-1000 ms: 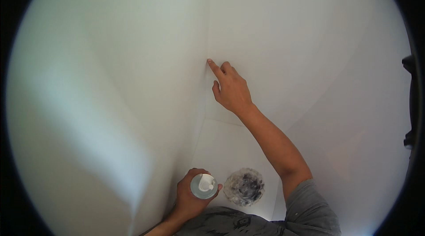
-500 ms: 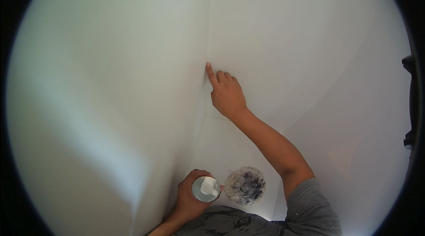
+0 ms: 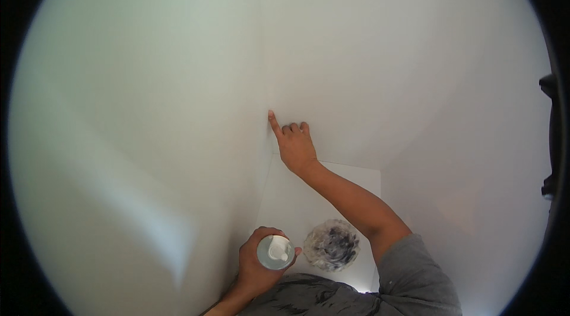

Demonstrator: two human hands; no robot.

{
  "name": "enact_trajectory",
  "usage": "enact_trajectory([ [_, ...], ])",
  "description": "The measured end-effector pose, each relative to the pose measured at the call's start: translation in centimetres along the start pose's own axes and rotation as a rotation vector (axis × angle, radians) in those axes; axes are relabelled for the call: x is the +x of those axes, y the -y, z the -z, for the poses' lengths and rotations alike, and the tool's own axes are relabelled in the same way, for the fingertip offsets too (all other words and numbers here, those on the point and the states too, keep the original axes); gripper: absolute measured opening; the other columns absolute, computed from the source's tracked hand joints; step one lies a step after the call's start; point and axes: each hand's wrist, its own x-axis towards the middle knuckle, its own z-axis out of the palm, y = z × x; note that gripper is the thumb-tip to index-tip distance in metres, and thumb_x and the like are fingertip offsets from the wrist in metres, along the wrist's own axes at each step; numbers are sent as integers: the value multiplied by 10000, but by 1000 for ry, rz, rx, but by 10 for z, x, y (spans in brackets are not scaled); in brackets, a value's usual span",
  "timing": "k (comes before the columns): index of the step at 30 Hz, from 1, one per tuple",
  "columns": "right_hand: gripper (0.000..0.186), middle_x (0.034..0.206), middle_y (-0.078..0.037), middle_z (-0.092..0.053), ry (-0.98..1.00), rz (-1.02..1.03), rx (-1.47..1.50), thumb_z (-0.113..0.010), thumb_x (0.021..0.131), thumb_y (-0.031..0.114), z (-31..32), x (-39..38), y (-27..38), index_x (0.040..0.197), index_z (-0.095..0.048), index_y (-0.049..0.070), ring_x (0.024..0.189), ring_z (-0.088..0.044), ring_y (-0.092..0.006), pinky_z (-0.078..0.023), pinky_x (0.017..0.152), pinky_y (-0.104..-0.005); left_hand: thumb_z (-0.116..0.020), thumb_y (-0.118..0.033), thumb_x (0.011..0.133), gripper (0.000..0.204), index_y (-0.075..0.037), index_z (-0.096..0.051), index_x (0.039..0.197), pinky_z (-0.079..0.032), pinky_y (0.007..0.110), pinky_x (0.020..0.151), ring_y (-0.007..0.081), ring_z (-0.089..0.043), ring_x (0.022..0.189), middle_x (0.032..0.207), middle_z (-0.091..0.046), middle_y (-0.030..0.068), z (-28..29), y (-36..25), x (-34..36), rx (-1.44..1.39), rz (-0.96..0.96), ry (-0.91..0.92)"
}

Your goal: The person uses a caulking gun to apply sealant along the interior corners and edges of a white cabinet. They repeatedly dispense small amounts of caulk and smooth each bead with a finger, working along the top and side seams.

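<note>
My left hand [image 3: 254,262] is wrapped round a cup [image 3: 263,261] at the lower middle. White paste [image 3: 278,249] lies inside it, higher on one side. Up and to the right, my right hand [image 3: 298,148] reaches out with nothing in it. Its index finger is stretched and its tip meets the corner seam [image 3: 259,55] between two white walls. The other fingers of that hand are slightly bent and apart.
Pale walls rise on the left [image 3: 148,108] and right [image 3: 380,67]. A round, ruffled grey-and-white thing [image 3: 332,246], its kind unclear, shows against a pale surface [image 3: 291,197] beside the cup. A dark object [image 3: 552,132] stands at the far right rim.
My right hand has slid down the seam toward me, its index finger still at the corner. My left hand and the cup have hardly moved. The view has shifted slightly.
</note>
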Motion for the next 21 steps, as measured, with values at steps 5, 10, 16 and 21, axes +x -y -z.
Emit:
enact_trajectory([
  [5,825,983,-96,-665,83,80,98,-621,914,81,22,-6,-9,1664,-281,121,842,-632,-272,-434,871,-456,-937,-112,778,444,-48,-627,1090,-565,323,829,158,-692,883,962,-700,65,0,1,-5,19,57,-44],
  [10,812,920,-103,-616,-300,21,275,-674,891,123,114,23,-31,1635,-347,126,762,-611,-276,-452,731,-417,-936,-115,782,447,-40,-624,1093,-567,321,830,149,-689,882,954,-700,62,-7,4,-1,5,58,-71],
  [16,874,766,-88,-589,-428,-29,102,-637,873,91,224,93,-43,1665,-269,125,570,-546,-262,-458,571,-408,-926,-85,787,446,-46,-617,1106,-565,320,820,132,-678,878,944,-699,52,-7,4,-2,-79,72,-53],
  [21,945,682,-76,-584,-308,-72,106,-615,832,42,237,109,-43,1682,-209,114,558,-556,-247,-454,528,-399,-920,-69,790,434,-51,-619,1102,-564,319,816,137,-680,878,946,-700,51,-5,6,-2,-39,6,-68],
])
